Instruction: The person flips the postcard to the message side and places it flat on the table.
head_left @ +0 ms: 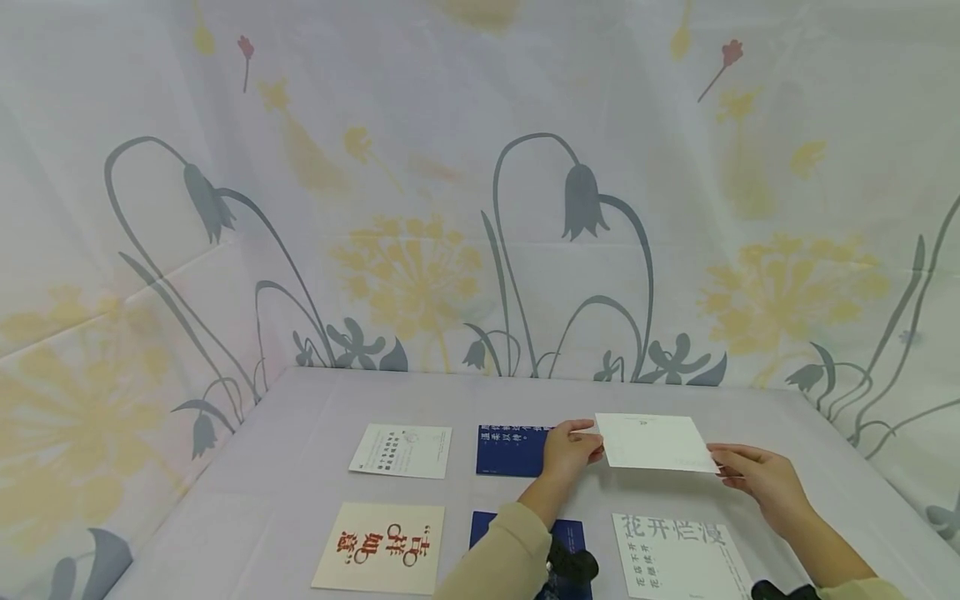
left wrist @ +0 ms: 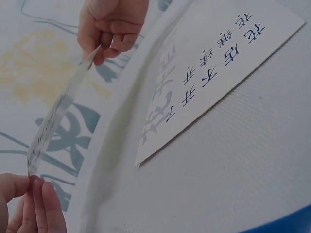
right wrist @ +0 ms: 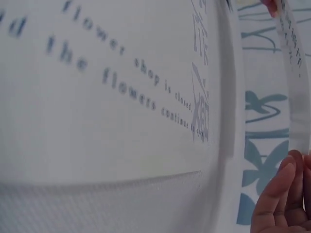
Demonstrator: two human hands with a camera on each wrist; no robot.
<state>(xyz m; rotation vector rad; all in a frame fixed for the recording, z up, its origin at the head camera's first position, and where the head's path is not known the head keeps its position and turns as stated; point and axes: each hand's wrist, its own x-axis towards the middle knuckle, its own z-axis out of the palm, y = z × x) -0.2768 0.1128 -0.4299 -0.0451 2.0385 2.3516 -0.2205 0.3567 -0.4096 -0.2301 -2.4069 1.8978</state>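
Observation:
A white postcard (head_left: 652,442) is held up above the table between both hands, its nearly plain side facing the head camera. My left hand (head_left: 566,457) pinches its left edge, and my right hand (head_left: 761,483) pinches its right edge. From the left wrist, the postcard (left wrist: 58,109) appears almost edge-on, with dark writing on its underside. Beneath the hands lies a white card with grey and blue characters (head_left: 678,554). Partly hidden behind the left hand is a dark blue card (head_left: 510,454); the left forearm covers much of a second blue card (head_left: 573,537).
On the left of the table (head_left: 225,533) lie a small white card with black text (head_left: 401,452) and a cream card with red-brown characters (head_left: 378,548). A flower-printed cloth (head_left: 420,167) hangs behind and at the sides.

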